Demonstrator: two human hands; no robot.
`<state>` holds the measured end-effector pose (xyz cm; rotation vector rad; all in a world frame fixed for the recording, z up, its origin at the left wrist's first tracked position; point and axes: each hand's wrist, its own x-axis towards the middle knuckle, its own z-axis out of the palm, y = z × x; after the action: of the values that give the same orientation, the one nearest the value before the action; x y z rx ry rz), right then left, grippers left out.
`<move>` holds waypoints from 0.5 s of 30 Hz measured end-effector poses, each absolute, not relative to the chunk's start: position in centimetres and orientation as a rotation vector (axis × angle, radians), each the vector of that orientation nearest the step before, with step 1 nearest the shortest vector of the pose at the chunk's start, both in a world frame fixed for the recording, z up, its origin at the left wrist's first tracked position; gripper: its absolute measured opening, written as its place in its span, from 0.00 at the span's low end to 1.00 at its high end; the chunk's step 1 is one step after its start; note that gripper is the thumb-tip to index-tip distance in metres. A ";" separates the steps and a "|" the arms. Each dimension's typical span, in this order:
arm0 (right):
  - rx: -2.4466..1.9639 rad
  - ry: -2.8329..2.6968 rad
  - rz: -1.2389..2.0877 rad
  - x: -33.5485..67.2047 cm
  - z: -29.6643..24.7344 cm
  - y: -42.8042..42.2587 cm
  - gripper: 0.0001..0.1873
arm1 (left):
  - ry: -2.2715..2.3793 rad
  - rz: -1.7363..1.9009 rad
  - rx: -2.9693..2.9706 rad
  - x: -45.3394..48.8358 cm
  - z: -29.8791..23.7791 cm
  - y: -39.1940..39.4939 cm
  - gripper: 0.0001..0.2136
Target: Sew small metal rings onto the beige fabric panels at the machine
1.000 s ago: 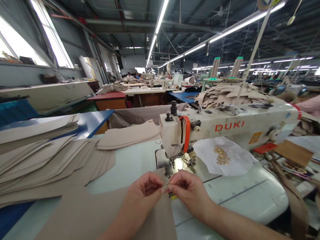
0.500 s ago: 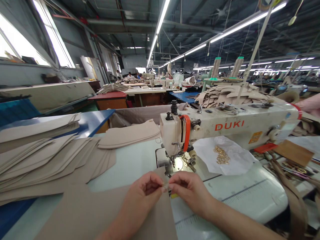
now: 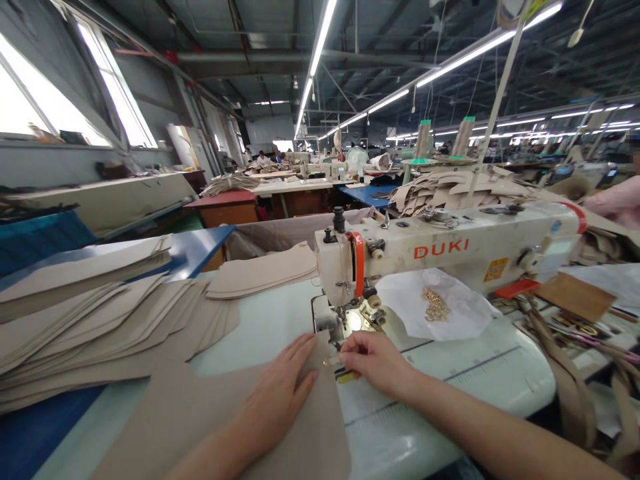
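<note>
My left hand point(image 3: 280, 383) lies flat on a beige fabric panel point(image 3: 323, 427), fingers stretched out toward the sewing machine point(image 3: 450, 250). At the panel's right edge, my right hand point(image 3: 375, 363) pinches a small pale strip point(image 3: 332, 361). A tiny shiny bit shows at the strip's left end, too small to make out. The panel's far corner sits just in front of the machine's needle plate point(image 3: 355, 321), below the needle. A yellow mark point(image 3: 347, 377) shows on the table under my right fingers.
Gold-coloured metal rings point(image 3: 436, 305) lie on white paper point(image 3: 465, 323) beneath the machine arm. Stacks of beige panels point(image 3: 100, 327) spread across the left, with another stack point(image 3: 265, 270) behind. Straps, tools and a brown board point(image 3: 575, 293) crowd the right side.
My left hand has let go of the small piece and flattened onto the panel. My right hand still pinches it at the panel's edge. The camera view has shifted slightly.
</note>
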<state>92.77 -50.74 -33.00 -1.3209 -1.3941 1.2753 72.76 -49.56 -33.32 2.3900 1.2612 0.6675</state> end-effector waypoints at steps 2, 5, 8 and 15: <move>-1.362 -1.384 1.295 92.2 -33.0 -50.2 0.06 | 1.317 0.605 2.466 72.9 -34.3 -50.1 0.23; -1.428 -1.386 1.337 91.4 -32.9 -49.3 0.09 | 1.376 0.615 2.486 73.1 -34.9 -50.6 0.23; -1.488 -1.417 1.375 91.2 -32.6 -48.4 0.12 | 1.325 0.687 2.497 73.4 -34.5 -50.6 0.20; -1.641 -1.515 1.464 91.1 -30.8 -47.6 0.15 | 1.163 0.875 2.640 75.0 -32.9 -49.5 0.08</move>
<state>91.13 -47.58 -30.78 -1.6414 -1.5151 1.4637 75.00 -49.45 -32.92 2.6403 1.1628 0.8747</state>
